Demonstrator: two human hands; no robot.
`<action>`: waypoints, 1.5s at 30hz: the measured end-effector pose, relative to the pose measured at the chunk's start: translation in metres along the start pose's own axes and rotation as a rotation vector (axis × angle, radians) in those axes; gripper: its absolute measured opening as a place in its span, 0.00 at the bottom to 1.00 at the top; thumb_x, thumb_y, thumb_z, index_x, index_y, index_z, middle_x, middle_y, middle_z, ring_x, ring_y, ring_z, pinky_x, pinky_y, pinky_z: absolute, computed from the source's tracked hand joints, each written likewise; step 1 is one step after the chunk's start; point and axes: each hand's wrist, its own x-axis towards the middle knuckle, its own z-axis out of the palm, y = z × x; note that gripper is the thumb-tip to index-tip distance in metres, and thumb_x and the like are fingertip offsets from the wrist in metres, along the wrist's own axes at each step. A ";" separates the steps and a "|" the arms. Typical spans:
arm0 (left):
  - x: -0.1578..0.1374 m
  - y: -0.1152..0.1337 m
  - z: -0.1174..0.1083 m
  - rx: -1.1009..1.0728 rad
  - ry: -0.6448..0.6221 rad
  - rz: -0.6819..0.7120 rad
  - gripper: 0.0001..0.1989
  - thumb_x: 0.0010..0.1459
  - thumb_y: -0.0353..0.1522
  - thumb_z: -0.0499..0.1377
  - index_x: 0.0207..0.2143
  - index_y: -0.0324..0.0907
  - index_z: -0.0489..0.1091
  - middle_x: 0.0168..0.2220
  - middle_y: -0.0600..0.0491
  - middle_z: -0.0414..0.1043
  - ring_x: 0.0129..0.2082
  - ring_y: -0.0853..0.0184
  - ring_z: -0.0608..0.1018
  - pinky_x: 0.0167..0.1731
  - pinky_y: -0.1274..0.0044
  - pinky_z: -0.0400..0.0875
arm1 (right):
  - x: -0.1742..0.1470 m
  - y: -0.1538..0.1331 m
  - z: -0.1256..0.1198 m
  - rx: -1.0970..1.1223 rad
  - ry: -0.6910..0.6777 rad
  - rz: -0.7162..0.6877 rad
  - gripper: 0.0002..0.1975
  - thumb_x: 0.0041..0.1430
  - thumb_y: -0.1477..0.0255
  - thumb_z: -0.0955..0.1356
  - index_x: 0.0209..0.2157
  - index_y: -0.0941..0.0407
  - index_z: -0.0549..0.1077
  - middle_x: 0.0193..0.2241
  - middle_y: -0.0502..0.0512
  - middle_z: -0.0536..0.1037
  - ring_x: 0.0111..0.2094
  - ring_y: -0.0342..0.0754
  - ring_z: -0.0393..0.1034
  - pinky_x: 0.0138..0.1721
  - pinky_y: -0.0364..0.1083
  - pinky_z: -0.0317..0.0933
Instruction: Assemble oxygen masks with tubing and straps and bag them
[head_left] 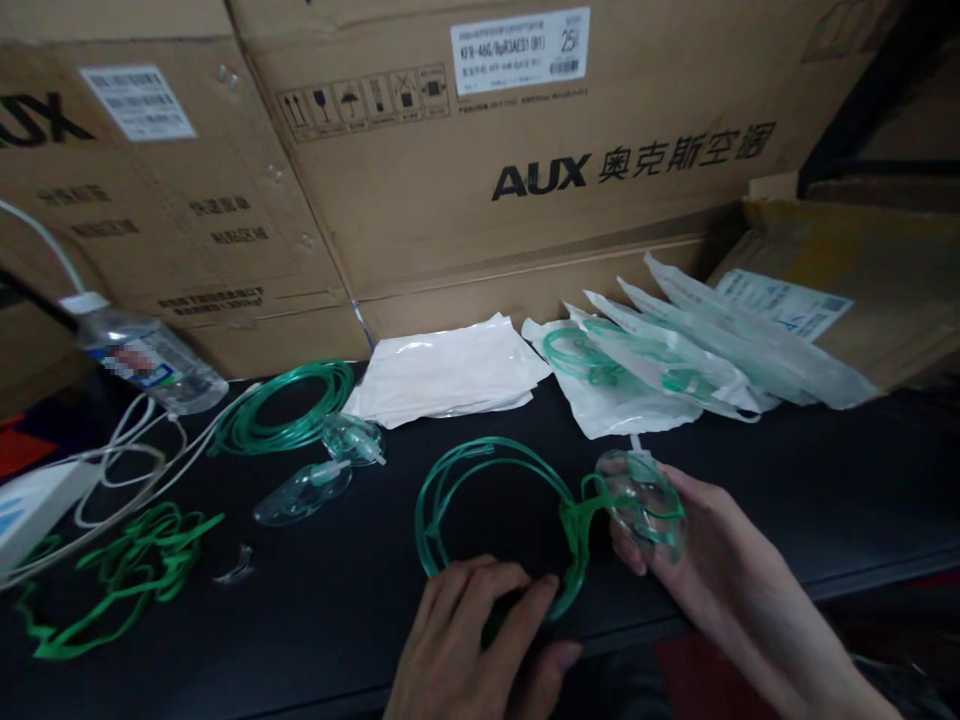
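In my right hand, closed around its edge, is a clear oxygen mask with a pale connector pointing up. A green elastic strap runs from the mask onto the right side of a coil of green tubing. My left hand curls its fingers over the near edge of that coil; the part of the tubing beneath the fingers is hidden. Two more clear masks, one lying in front and one behind, rest to the left beside another coil of green tubing.
White packets lie at the back, with several filled pouches leaning to their right. Loose green straps, small clear pieces, white cables and a plastic bottle are at left. Large cardboard boxes stand behind.
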 end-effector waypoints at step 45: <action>0.105 -0.072 -0.051 -0.710 -0.383 -0.344 0.18 0.69 0.30 0.56 0.56 0.52 0.77 0.42 0.54 0.84 0.33 0.70 0.82 0.36 0.78 0.76 | -0.004 0.002 0.023 -0.301 -0.078 0.382 0.28 0.52 0.47 0.76 0.48 0.49 0.80 0.35 0.50 0.84 0.26 0.42 0.75 0.27 0.40 0.67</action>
